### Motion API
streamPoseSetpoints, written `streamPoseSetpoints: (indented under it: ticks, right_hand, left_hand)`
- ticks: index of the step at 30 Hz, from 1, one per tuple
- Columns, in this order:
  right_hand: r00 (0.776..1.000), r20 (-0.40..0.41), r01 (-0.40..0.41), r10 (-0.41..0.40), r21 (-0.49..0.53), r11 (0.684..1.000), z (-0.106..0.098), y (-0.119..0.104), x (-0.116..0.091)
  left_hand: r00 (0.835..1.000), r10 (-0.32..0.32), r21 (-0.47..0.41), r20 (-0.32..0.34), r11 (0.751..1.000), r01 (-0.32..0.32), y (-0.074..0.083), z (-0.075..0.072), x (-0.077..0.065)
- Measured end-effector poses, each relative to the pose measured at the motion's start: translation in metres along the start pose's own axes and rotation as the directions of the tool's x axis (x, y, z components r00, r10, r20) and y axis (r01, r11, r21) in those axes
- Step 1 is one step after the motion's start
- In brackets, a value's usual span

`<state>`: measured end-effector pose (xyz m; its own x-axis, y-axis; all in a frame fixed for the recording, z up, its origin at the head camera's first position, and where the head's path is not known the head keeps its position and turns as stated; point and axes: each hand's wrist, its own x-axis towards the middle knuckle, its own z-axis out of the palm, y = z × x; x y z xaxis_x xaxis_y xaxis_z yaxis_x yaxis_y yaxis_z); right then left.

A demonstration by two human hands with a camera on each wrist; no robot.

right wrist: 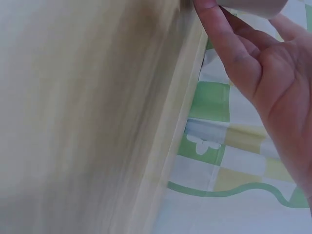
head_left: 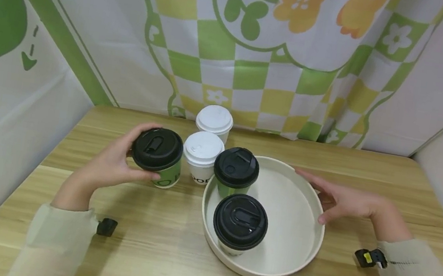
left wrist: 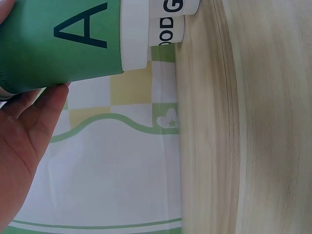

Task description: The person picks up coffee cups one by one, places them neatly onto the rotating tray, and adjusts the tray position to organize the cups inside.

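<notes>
My left hand [head_left: 117,160] grips a green paper cup [head_left: 168,175] with a black lid, thumb in front and fingers round the far side. In the left wrist view, that cup [left wrist: 73,44] is held upright just above the tabletop. Two white-lidded cups [head_left: 204,149] stand just right of it, one behind the other. Inside a round cream tray [head_left: 281,223], toward its left side, are two black-lidded cups: a green one [head_left: 235,173] behind and another [head_left: 240,222] in front. My right hand [head_left: 345,204] holds the tray's right rim, thumb nearer me and fingers farther back.
The wooden table [head_left: 153,252] ends at a checkered, flowered curtain [head_left: 253,71] at the back. White fabric walls [head_left: 6,110] flank it on both sides. A small black device [head_left: 107,227] sits at the left cuff, another [head_left: 368,258] at the right.
</notes>
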<state>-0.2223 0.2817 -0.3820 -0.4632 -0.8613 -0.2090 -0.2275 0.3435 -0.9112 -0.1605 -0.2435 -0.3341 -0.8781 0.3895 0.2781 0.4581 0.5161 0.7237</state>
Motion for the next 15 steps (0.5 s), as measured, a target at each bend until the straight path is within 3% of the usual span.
streamPoseSetpoints:
  ticks: [15]
  right_hand:
    - [0.996, -0.086, 0.007, -0.01, -0.039, 0.999, 0.027, -0.007, -0.016]
  left_hand:
    - [1.0, 0.026, 0.007, -0.007, 1.0, -0.025, 0.002, 0.002, 0.0]
